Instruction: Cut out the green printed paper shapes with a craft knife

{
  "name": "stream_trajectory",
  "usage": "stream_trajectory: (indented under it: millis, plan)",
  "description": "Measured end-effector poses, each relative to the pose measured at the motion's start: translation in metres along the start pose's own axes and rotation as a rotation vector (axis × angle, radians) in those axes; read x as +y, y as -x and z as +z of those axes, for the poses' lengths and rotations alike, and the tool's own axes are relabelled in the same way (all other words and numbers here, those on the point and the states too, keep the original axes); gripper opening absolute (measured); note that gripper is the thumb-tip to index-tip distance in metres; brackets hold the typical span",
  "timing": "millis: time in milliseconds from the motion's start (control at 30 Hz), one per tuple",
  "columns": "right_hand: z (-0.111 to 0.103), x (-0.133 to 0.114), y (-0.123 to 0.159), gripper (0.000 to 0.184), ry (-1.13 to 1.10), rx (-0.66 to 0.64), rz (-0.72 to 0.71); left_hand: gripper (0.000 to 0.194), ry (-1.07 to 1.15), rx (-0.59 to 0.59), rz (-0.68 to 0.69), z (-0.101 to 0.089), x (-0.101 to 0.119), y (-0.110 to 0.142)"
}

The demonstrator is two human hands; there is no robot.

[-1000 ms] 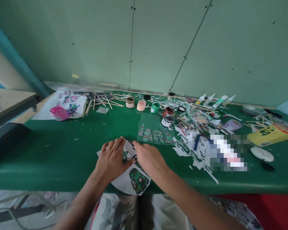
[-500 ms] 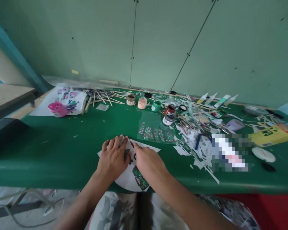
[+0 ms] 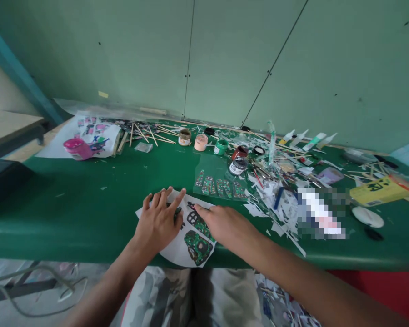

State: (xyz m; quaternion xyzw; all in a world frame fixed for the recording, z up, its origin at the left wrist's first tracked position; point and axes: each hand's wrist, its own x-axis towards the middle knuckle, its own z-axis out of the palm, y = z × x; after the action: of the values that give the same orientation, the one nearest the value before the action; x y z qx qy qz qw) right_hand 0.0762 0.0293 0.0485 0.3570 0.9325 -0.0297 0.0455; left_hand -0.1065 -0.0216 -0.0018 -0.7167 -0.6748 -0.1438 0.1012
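Observation:
On the green table lies a white paper sheet (image 3: 173,256) with a curved edge, bearing green-and-brown patterned shapes with dark outlines. My left hand (image 3: 158,220) rests flat on its left part, fingers spread and pointing away from me. The index finger of my right hand (image 3: 225,223) is stretched out and touches the sheet by a small dark shape (image 3: 191,205) near its top. The other right fingers are tucked under the palm and hidden. Below my right hand a larger patterned shape (image 3: 199,247) shows. Beyond the sheet lies a clear plastic sheet (image 3: 214,164) with several small patterned pieces.
Open paint jars (image 3: 221,146) stand at the back centre. Paper scraps (image 3: 269,195), brushes and thin sticks are heaped to the right, near a yellow packet (image 3: 378,190). A pink jar (image 3: 77,148) sits on paper at the left. A green wall (image 3: 139,54) rises behind.
My right hand has swung to the right and flattened, uncovering more of the patterned shapes. My left hand stays on the sheet, its index finger a little further apart. The view has shifted slightly.

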Motion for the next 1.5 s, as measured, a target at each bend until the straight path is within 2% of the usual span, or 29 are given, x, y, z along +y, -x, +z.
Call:
stream_trajectory:
  millis: [133, 400, 567, 867, 1033, 1100, 1167, 1233, 1300, 1400, 1500]
  plan:
    - [0.001, 0.008, 0.005, 0.063, 0.043, 0.005, -0.03, 0.043, -0.022, -0.003, 0.022, -0.002, -0.001, -0.002]
    - [-0.002, 0.023, 0.015, 0.068, 0.126, -0.007, -0.152, 0.045, 0.02, -0.02, 0.009, 0.0, -0.001, -0.002]
    - [0.004, 0.025, 0.026, 0.065, 0.104, 0.071, -0.139, 0.045, 0.012, -0.002, 0.006, 0.0, -0.001, -0.001]
    - [-0.003, 0.015, 0.04, 0.071, 0.159, -0.033, -0.075, 0.045, -0.01, 0.014, 0.015, 0.0, -0.001, -0.001]
    - [0.009, 0.023, 0.073, 0.075, 0.148, -0.058, -0.015, 0.045, -0.012, 0.014, 0.025, -0.001, -0.002, -0.002]
    - [0.012, 0.034, 0.088, 0.069, 0.087, -0.03, 0.015, 0.045, -0.01, 0.017, 0.028, -0.002, -0.002, -0.002]
    - [0.011, 0.045, 0.095, 0.053, -0.029, 0.06, 0.08, 0.046, -0.004, 0.021, 0.031, -0.001, -0.003, -0.002]
    - [0.007, 0.051, 0.091, 0.039, -0.137, 0.167, 0.189, 0.048, 0.002, 0.031, 0.028, 0.0, -0.003, -0.001]
    - [0.003, 0.047, 0.073, 0.037, -0.191, 0.229, 0.314, 0.051, 0.007, 0.042, 0.022, 0.001, -0.004, -0.001]
    - [0.006, 0.026, 0.033, 0.038, -0.191, 0.22, 0.453, 0.047, 0.005, 0.048, 0.014, 0.003, -0.005, 0.001]
    - [0.017, 0.006, 0.003, 0.034, -0.179, 0.23, 0.476, 0.038, -0.006, 0.034, 0.013, 0.003, -0.009, 0.003]
